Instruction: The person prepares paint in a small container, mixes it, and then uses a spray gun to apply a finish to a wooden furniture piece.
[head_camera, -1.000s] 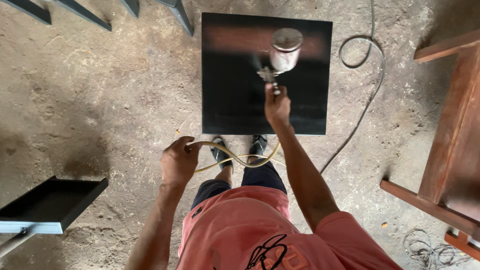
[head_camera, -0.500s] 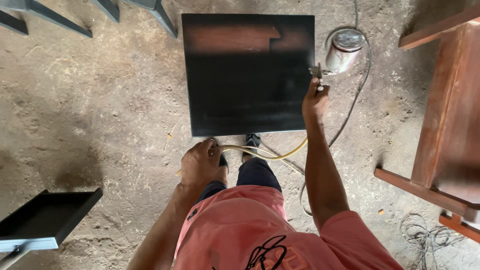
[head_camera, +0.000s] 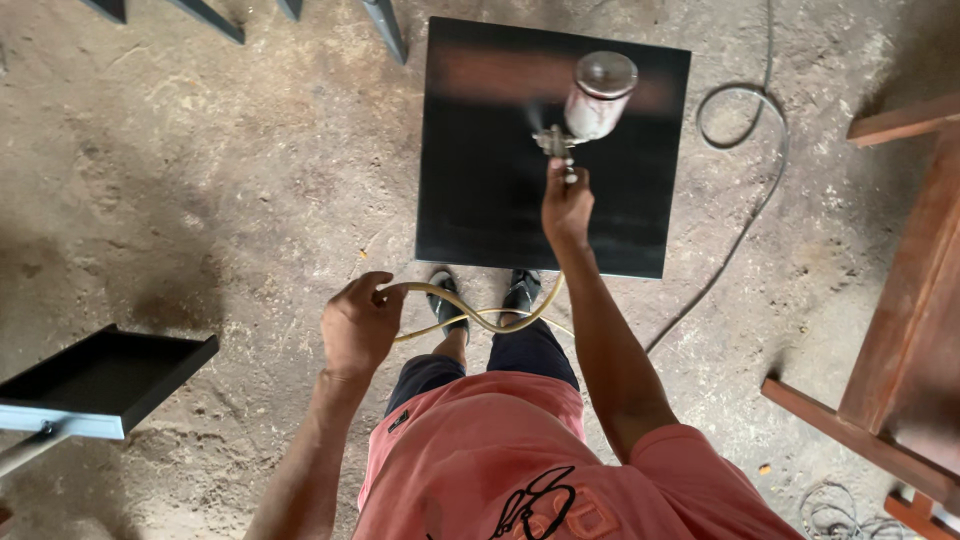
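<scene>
My right hand (head_camera: 566, 208) grips a spray gun (head_camera: 590, 105) with a metal cup on top, held over a square black panel (head_camera: 480, 200) lying on the floor. A reddish-brown strip near the panel's far edge is bare of black paint. My left hand (head_camera: 358, 325) is closed around a yellowish air hose (head_camera: 470, 312) that loops past my knees toward the gun. My feet in dark shoes (head_camera: 448, 300) stand at the panel's near edge.
A dark tray-like drawer (head_camera: 100, 380) sits at the left. Reddish wooden furniture (head_camera: 905, 330) stands at the right. A grey cable (head_camera: 745, 215) snakes over the dirt floor beside the panel. Dark metal pieces (head_camera: 385, 30) lie at the top.
My right hand has swept the spray gun from beyond the panel's right edge back left over the panel. The left hand keeps its hold on the hose.
</scene>
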